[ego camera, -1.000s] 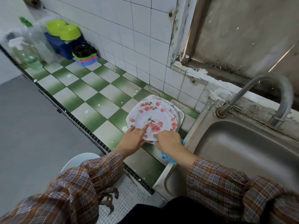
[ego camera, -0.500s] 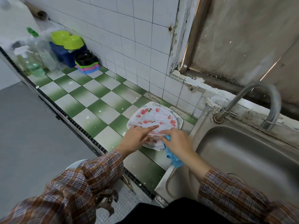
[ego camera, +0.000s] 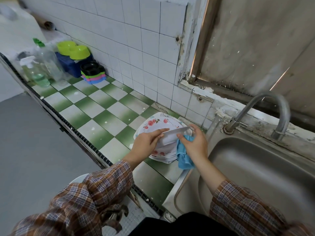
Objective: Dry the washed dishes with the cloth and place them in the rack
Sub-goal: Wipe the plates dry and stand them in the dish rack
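Beside the sink (ego camera: pixel 252 169), my left hand (ego camera: pixel 144 142) gripped a tilted plate (ego camera: pixel 168 137); my right hand (ego camera: pixel 196 144) clutched the cloth (ego camera: pixel 183 156) against it.

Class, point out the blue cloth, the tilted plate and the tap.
blue cloth (ego camera: pixel 185 157), head view, hanging folds.
tilted plate (ego camera: pixel 167 139), head view, white underside.
tap (ego camera: pixel 271 96), head view, curved spout.
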{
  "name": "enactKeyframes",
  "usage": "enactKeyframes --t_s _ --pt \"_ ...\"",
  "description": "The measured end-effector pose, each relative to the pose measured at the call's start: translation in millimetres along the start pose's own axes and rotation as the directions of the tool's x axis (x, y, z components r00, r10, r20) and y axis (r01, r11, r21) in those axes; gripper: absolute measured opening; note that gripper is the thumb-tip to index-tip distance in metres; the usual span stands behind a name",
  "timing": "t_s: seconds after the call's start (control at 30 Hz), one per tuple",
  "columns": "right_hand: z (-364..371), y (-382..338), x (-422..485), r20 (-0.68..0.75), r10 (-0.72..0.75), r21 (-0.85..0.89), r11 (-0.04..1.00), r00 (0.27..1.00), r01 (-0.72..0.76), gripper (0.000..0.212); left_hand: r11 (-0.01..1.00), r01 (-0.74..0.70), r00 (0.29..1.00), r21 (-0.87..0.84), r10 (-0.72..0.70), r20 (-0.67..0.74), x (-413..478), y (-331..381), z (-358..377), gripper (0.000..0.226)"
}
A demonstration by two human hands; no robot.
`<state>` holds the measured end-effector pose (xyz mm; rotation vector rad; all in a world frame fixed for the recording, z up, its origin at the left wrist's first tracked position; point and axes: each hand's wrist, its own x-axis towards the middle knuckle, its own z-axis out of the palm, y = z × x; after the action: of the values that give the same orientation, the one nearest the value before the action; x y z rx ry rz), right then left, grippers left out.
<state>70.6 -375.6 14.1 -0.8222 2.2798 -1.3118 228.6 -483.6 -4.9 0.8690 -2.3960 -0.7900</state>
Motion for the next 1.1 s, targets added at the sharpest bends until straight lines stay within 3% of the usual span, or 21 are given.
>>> enactKeyframes --t_s 0.07,0.17,0.23,0.37,0.43,0.5,0.53,0.57,0.6,0.63,0.7,0.77,0.83,0.9,0.97,1.03,1.1 --pt "-2 -3 2 0.004 0.137 0.238 0.962 0.991 -0.134 0.055 0.975 0.092 0.991 -0.201 -0.110 -0.081 2 6 -2 0.031" --pt "-7 -16 3 0.096 0.369 0.579 0.735 0.925 -0.353 0.027 0.826 0.187 0.917 -0.532 -0.341 -0.208 6 19 -4 0.027" --pt "-15 -28 2 0.133 0.414 0.673 0.629 0.901 -0.388 0.012 0.739 0.184 0.853 -0.648 -0.448 -0.269 9 29 -10 0.022" --pt "-30 -60 -4 0.129 0.363 0.807 0.502 0.923 -0.310 0.007 0.669 0.079 0.797 -0.739 -0.487 -0.356 11 55 -30 0.027" --pt "-34 -79 -10 0.077 0.214 0.841 0.511 0.974 -0.178 0.012 0.657 0.012 0.796 -0.754 -0.463 -0.390 11 74 -39 0.026" --pt "-35 -97 -20 -0.051 -0.107 0.784 0.611 0.993 0.106 0.024 0.651 -0.038 0.809 -0.758 -0.425 -0.406 12 93 -45 0.026" --pt "-35 -103 -24 -0.130 -0.336 0.642 0.688 0.933 0.338 0.027 0.649 -0.069 0.817 -0.758 -0.399 -0.416 12 103 -46 0.026" --pt "-32 -105 -26 -0.163 -0.569 0.386 0.715 0.806 0.583 0.029 0.643 -0.101 0.822 -0.759 -0.376 -0.427 12 114 -48 0.026" --pt "-27 -107 -27 -0.136 -0.729 0.092 0.665 0.671 0.741 0.032 0.633 -0.134 0.823 -0.762 -0.357 -0.442 10 125 -51 0.026" --pt "-25 -110 -26 -0.122 -0.789 -0.136 0.614 0.602 0.777 0.037 0.621 -0.167 0.817 -0.766 -0.348 -0.460 9 136 -54 0.027" --pt "-28 -120 -19 -0.245 -0.748 -0.234 0.663 0.617 0.711 0.040 0.623 -0.222 0.805 -0.750 -0.318 -0.501 4 153 -60 0.031" --pt "-44 -134 -9 -0.405 -0.563 0.019 0.783 0.721 0.622 0.035 0.643 -0.263 0.808 -0.719 -0.260 -0.528 -2 165 -64 0.033" --pt "-65 -143 5 -0.347 -0.297 0.331 0.849 0.889 0.413 0.029 0.634 -0.279 0.822 -0.721 -0.230 -0.520 -9 174 -65 0.033" --pt "-73 -145 6 -0.276 -0.303 0.337 0.858 0.912 0.387 0.028 0.634 -0.288 0.825 -0.717 -0.215 -0.522 -13 182 -66 0.033" --pt "-72 -145 -14 -0.268 -0.525 0.194 0.792 0.808 0.579 0.033 0.643 -0.291 0.814 -0.708 -0.222 -0.536 -13 188 -69 0.036" --pt "-63 -134 -30 -0.199 -0.778 0.028 0.603 0.595 0.797 0.038 0.598 -0.292 0.810 -0.747 -0.261 -0.526 -10 191 -72 0.033" --pt "-59 -118 -38 -0.106 -0.923 -0.113 0.381 0.370 0.918 0.039 0.540 -0.301 0.794 -0.786 -0.314 -0.520 -8 190 -74 0.029"
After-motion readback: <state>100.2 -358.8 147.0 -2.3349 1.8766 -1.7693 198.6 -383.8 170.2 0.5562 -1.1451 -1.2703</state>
